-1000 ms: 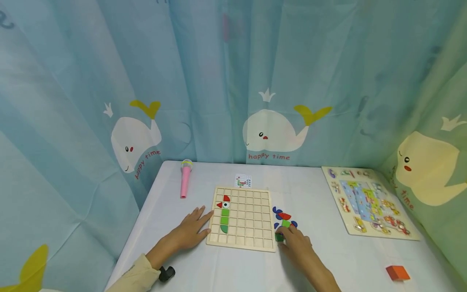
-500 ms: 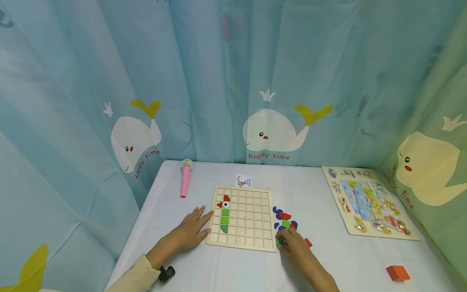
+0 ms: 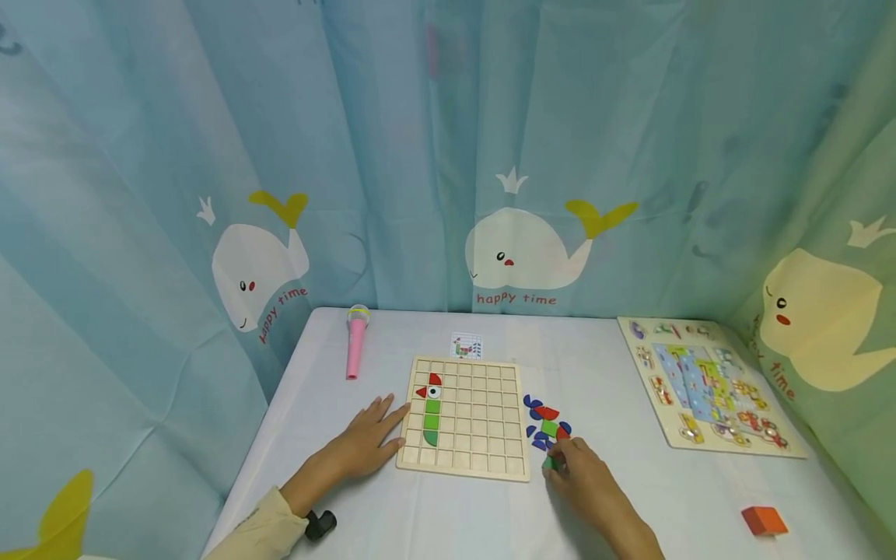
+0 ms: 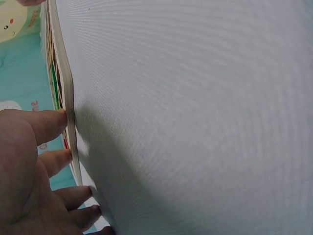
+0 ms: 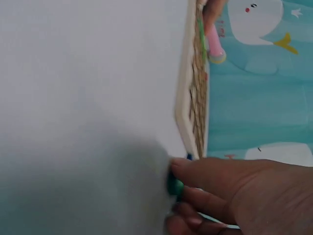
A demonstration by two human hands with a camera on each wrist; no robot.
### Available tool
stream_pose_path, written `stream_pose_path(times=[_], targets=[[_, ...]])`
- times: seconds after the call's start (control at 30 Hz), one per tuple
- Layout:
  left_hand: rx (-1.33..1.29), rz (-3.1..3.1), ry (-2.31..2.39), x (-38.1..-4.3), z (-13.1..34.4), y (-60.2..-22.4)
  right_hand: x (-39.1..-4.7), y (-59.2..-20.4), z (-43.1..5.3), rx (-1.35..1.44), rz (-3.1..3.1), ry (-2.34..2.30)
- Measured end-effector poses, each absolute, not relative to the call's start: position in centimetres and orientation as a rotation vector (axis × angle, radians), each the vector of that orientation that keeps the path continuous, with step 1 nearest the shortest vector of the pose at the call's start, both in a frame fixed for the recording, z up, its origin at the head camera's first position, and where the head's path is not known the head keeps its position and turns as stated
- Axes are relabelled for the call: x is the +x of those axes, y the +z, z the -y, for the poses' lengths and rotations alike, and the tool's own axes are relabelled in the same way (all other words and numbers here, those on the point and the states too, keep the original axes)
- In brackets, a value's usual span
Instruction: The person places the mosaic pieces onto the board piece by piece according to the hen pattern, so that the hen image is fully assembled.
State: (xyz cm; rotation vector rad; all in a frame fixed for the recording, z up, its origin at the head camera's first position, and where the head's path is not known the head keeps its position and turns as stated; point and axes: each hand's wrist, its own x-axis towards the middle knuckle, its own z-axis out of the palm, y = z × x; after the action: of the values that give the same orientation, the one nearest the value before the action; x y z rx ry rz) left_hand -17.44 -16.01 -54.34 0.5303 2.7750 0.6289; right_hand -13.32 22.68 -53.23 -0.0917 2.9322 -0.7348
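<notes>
Two hands work: the left hand (image 3: 364, 443) lies flat, steadying the grid board (image 3: 463, 418) at its left edge; right of the board, the right hand (image 3: 577, 467) pinches a green piece (image 3: 549, 463) (probably mid-pickup). Next it needs lifting to an empty cell.

Far ahead of your left fingers a pink toy microphone (image 3: 356, 346) is lying on the bench (image 3: 448, 513). Well right of your right fingers an animal jigsaw board (image 3: 707, 386) is sitting, an orange block (image 3: 764, 519) nearer. Whale-print curtains (image 3: 518, 249) are hanging behind.
</notes>
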Motion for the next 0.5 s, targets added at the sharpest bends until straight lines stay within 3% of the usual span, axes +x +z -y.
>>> stream_pose_path(times=[0.5], targets=[[0.529,-2.769,0.626,-17.6,16.0,-54.3,-16.5,-54.2,-23.3,-0.199,-3.228,-0.551]])
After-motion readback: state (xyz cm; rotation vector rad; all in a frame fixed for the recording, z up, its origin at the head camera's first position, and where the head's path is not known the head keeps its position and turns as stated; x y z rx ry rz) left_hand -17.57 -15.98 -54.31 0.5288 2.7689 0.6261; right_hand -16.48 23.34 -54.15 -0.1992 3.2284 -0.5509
